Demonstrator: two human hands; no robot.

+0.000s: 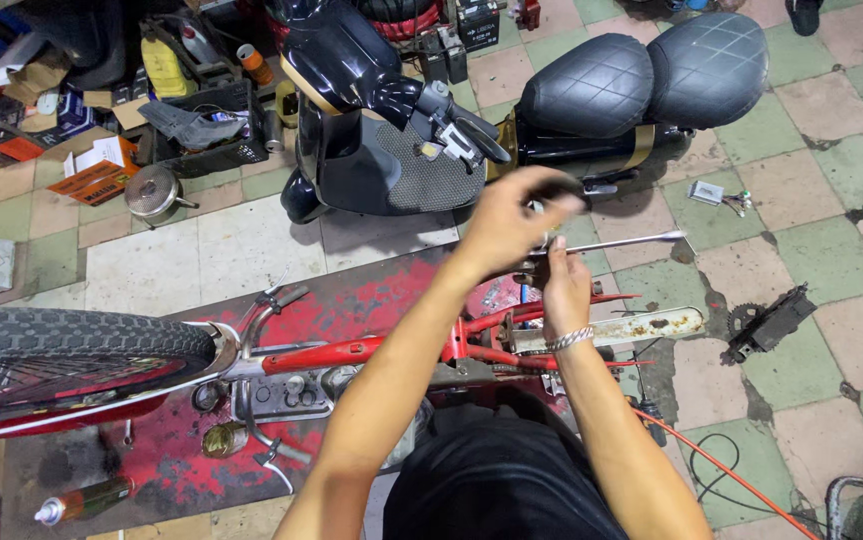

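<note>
Fingers (551, 190) of left hand (511, 225) clenched on dark handle, right hand (563, 290) gripping long metal rod (631, 241) at red bicycle frame (371, 352), black scooter (511, 100) beyond, tiled floor (811, 130) beneath

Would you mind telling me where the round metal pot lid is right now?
The round metal pot lid lies on the tiled floor at upper left, beside the orange cardboard box and left of the dark scooter.

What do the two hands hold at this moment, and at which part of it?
The right hand holds a long metal rod near its left end. The left hand closes over a dark, blurred object at the same end; what it is cannot be told.
</note>
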